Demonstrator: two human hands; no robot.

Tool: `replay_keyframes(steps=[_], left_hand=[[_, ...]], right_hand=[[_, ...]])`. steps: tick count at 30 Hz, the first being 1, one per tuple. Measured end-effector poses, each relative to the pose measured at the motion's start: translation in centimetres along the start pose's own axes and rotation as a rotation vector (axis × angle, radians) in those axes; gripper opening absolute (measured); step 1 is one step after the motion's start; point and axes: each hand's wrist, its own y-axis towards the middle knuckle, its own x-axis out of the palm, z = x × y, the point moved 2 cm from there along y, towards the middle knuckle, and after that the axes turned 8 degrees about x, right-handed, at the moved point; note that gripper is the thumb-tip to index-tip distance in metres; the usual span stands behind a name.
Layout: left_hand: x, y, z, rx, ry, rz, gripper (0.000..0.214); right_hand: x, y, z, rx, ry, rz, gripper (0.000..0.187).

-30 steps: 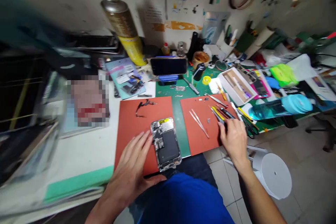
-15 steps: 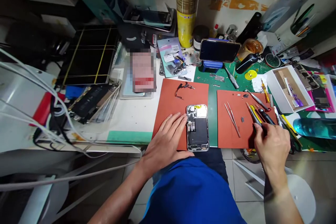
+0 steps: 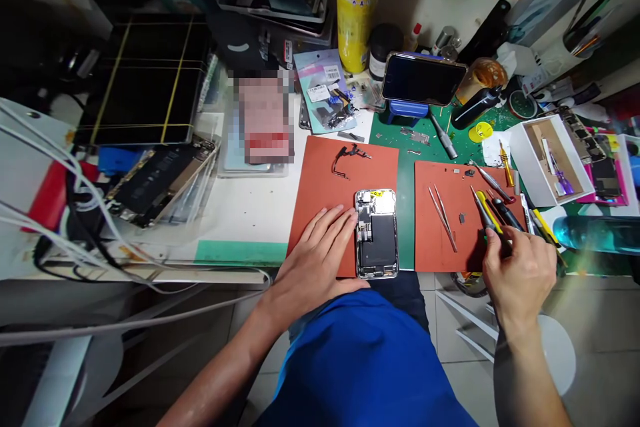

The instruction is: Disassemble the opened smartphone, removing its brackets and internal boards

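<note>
An opened smartphone (image 3: 383,240), its black battery and inner boards exposed, lies across the right edge of the left red-brown mat (image 3: 313,187). My left hand (image 3: 320,247) rests flat beside it with fingers stretched out. Its fingertips touch the phone's left side and its thumb lies near the lower edge. Over the right mat (image 3: 435,250), my right hand (image 3: 520,263) has its fingers closed at the rear end of a thin grey screwdriver (image 3: 481,208). Yellow and black handled tools lie right beside those fingers. Tweezers (image 3: 443,219) lie to the left of this hand.
A small flex cable (image 3: 347,157) lies above the opened phone. Another phone (image 3: 424,80) leans on a blue stand (image 3: 407,110). A white box (image 3: 533,173) and a blue bottle (image 3: 595,233) stand at right. White cables (image 3: 200,325) run across the left side.
The view has shifted slightly, so the bench sits a little higher in the picture. Both hands keep nearly the same places, the left at the phone and the right at the tools.
</note>
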Motion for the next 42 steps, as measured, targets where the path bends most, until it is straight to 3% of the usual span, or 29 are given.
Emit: replay_keyframes(steps=[5, 10, 13, 20, 25, 27, 29, 32, 33, 35, 36, 37, 39, 42], left_hand=[[-0.1, 0.0, 0.0, 0.003, 0.013, -0.001, 0.121], [-0.1, 0.0, 0.1, -0.005, 0.048, -0.007, 0.125], [0.0, -0.1, 0.0, -0.012, 0.049, -0.011, 0.126], [0.5, -0.5, -0.3, 0.033, 0.071, 0.058, 0.114], [0.9, -1.2, -0.9, 0.020, 0.001, 0.078, 0.109], [1.0, -1.4, -0.9, -0.113, -0.141, 0.085, 0.112], [0.9, -1.3, -0.5, -0.302, -0.434, 0.200, 0.107], [0.7, 0.2, 0.9, -0.560, -1.124, 0.457, 0.080], [0.7, 1.0, 1.5, -0.643, -1.366, 0.432, 0.082], [0.5, 2.5, 2.3, -0.760, -1.704, 0.411, 0.082], [0.3, 3.1, 2.4, -0.792, -1.821, 0.430, 0.077], [0.2, 3.6, 2.3, -0.812, -1.895, 0.468, 0.071], [0.2, 3.9, 2.0, -0.817, -1.956, 0.561, 0.059], [0.8, 3.6, 2.1, -0.740, -1.982, 0.640, 0.054]], right_hand=[[-2.5, -1.3, -3.7, 0.001, 0.238, -0.063, 0.024], [-3.7, -3.3, -7.2, 0.153, 0.650, -0.373, 0.021], [-3.4, -4.3, -8.7, 0.251, 0.789, -0.579, 0.025], [-1.3, -4.9, -12.8, 0.423, 0.916, -0.828, 0.037], [-0.2, -4.1, -14.1, 0.603, 1.196, -1.084, 0.047], [-0.5, -4.0, -14.2, 0.589, 1.280, -1.137, 0.053], [-1.1, -4.1, -14.5, 0.567, 1.347, -1.140, 0.055], [-2.1, -4.0, -15.3, 0.500, 1.418, -1.179, 0.055], [-2.4, -3.5, -15.5, 0.433, 1.398, -1.193, 0.055], [-2.5, -1.0, -15.2, 0.265, 1.219, -1.086, 0.059], [-2.4, 1.0, -14.6, 0.183, 1.086, -0.967, 0.062], [-2.2, 3.5, -13.6, 0.153, 0.901, -0.731, 0.062], [-1.7, 8.8, -11.4, 0.219, 0.787, -0.452, 0.054], [-0.6, 15.8, -10.2, 0.203, 0.721, -0.263, 0.057]])
